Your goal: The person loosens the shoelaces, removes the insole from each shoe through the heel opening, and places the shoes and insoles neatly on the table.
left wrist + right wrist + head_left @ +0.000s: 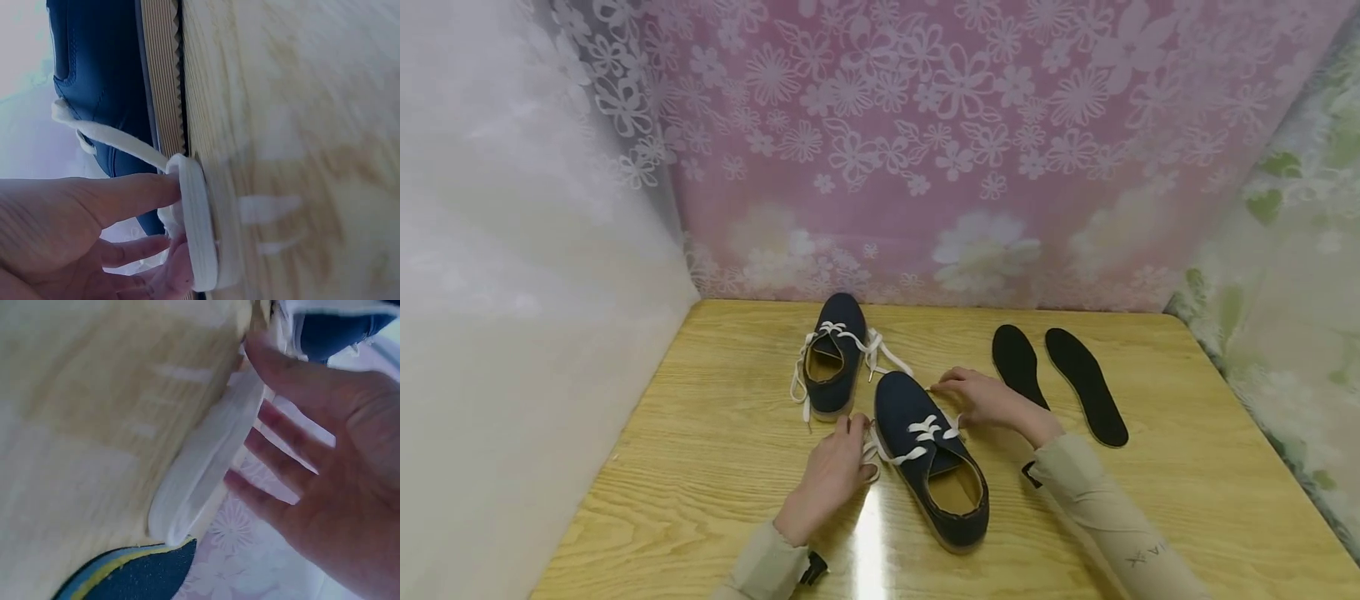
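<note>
A navy canvas shoe (901, 410) with white laces stands toe-away on the table between my hands. On its left side my left hand (833, 462) pinches a white shoelace (199, 225); the lace loops beside the sole in the left wrist view. Across from it my right hand (988, 402) holds the other shoelace (209, 450) at thumb and forefinger, while its remaining fingers stay loosely extended. The forefinger is mostly hidden in the right wrist view. Behind and to the left stands the second navy shoe (841, 312), its laces threaded with loose ends trailing.
Two black insoles (1086, 383) lie side by side to the right of my right hand. The wooden table (700, 433) meets a pink floral curtain (917, 167) at the back, with pale cloth hanging at both sides.
</note>
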The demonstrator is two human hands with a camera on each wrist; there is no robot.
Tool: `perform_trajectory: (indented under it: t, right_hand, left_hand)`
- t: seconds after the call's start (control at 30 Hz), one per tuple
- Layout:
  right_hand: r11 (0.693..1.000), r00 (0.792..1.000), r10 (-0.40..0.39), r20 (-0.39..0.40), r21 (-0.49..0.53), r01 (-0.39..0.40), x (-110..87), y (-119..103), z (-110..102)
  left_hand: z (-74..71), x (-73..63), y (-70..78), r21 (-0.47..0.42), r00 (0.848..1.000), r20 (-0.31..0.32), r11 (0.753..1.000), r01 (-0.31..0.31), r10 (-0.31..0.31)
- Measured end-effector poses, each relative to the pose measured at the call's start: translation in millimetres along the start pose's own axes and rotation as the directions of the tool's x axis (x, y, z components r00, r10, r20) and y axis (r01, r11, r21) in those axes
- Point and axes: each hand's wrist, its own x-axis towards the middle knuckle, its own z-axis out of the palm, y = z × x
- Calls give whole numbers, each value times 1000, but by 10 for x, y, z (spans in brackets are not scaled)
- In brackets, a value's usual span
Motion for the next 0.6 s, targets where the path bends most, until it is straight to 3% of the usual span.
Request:
perform_trajectory:
  t: [0.13,0.43,0.6]
  right_hand:
    - [1000,997,-7,-75,-2,7,-47,-60,62]
    - [980,982,156,-102,137,-142,-285,-279,142]
    - [948,951,239,-195,258,-185,-420,-443,203]
  left_hand:
    - [15,19,-58,17,1000,-3,1000,16,-16]
    - [1,27,-89,49,1000,30,999,2,-4]
    - [0,-16,9,13,1000,11,1000,26,-26]
